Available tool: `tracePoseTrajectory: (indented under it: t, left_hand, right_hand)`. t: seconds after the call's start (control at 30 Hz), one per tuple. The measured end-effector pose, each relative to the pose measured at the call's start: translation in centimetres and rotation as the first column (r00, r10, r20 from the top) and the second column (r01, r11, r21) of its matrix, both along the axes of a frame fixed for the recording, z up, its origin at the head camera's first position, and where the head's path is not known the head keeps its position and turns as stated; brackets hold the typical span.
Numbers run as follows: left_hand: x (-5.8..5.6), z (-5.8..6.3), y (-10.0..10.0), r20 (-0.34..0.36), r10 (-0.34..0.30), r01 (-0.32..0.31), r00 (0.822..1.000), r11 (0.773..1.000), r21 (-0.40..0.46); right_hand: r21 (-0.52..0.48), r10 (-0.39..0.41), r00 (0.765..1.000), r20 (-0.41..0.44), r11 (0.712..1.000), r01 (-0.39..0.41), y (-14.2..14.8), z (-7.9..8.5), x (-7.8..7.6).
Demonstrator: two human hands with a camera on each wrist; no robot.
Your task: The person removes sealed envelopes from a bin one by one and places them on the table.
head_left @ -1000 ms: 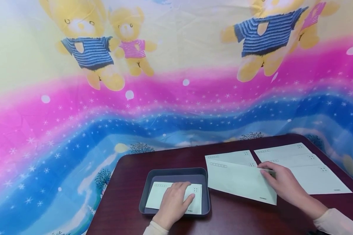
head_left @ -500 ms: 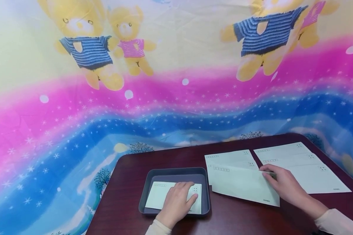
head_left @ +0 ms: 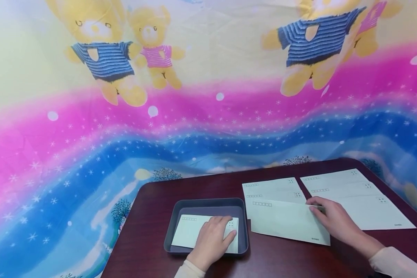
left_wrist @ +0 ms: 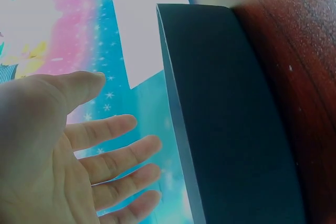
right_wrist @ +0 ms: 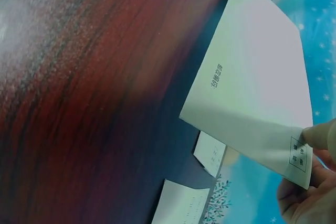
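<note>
My right hand [head_left: 338, 222] pinches a pale envelope [head_left: 288, 224] at its upper right corner, thumb on the front. In the right wrist view that envelope [right_wrist: 257, 72] is tilted off the table, the thumb over its printed stamp box. At the left, my left hand [head_left: 213, 240] is over the dark grey tray [head_left: 208, 211], fingers spread and relaxed. It covers part of an envelope [head_left: 187, 231] lying in the tray. The left wrist view has the left hand [left_wrist: 79, 150] holding nothing, its fingers above the tray's side wall [left_wrist: 226, 114].
Behind the held envelope lie overlapping envelopes [head_left: 271, 186] on the dark red table [head_left: 153, 231]. More overlapping envelopes [head_left: 372, 212] lie at the right, beside my right hand. A printed bear cloth [head_left: 208, 116] hangs behind the table.
The held envelope has shifted slightly right and toward me, showing more of the envelopes behind it. My left hand has slid a little right over the tray.
</note>
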State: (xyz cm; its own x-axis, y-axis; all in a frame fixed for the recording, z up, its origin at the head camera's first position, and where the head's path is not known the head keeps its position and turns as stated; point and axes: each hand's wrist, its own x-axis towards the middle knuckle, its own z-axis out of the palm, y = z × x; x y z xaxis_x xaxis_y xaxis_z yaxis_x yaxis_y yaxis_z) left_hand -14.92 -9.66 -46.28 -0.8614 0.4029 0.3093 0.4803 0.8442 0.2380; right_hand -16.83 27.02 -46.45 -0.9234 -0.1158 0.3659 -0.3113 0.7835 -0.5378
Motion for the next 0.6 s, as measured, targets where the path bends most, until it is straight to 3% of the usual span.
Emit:
tracePoseTrajectory:
  t: [0.3, 0.6]
  left_hand:
    - [0.0, -0.2, 0.2, 0.026, -0.002, 0.002, 1.000, 1.000, -0.010]
    - [-0.1, -0.2, 0.6, 0.013, -0.010, 0.010, 1.000, 1.000, -0.017]
  right_hand:
    - [0.012, -0.003, 1.000, -0.010, 1.000, 0.003, -0.1, -0.6, -0.8]
    - [0.046, -0.013, 0.999, 0.048, 0.999, 0.011, 0.2, -1.0, -1.6]
